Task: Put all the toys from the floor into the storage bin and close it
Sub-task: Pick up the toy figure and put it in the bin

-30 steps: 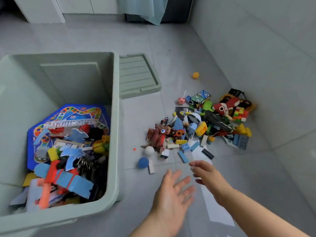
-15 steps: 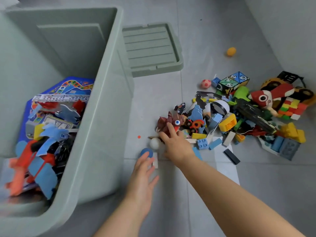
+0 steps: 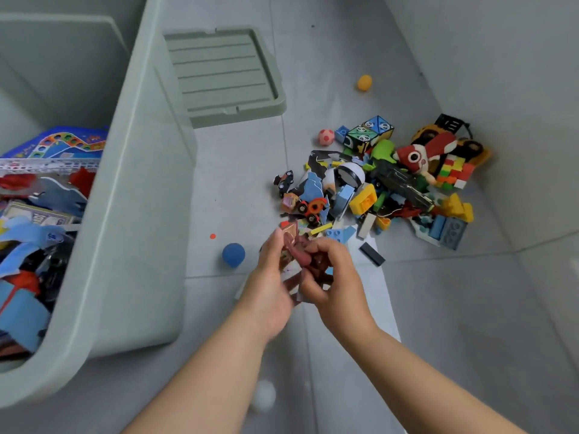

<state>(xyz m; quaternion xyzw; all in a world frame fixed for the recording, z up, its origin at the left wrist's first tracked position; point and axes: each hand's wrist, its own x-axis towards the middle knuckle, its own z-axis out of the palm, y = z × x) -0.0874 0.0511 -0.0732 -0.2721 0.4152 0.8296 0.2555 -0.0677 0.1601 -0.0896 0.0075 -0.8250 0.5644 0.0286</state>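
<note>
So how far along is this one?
Partly done: the pale green plastic storage bin already holds many toys. The left hand and right hand grip a reddish-brown toy creature. Left to do: the colourful toy pile, small blue ball, small orange ball, then the green ribbed lid.

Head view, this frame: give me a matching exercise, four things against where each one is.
Things:
1 blue ball
2 orange ball
3 lid
4 reddish-brown toy

Places:
A flat on the floor beside the storage bin
B gripped by the left hand and right hand
C alone on the floor beyond the toy pile
D on the floor between the storage bin and the hands

Pairs: 1-D; 2-C; 3-A; 4-B
</note>
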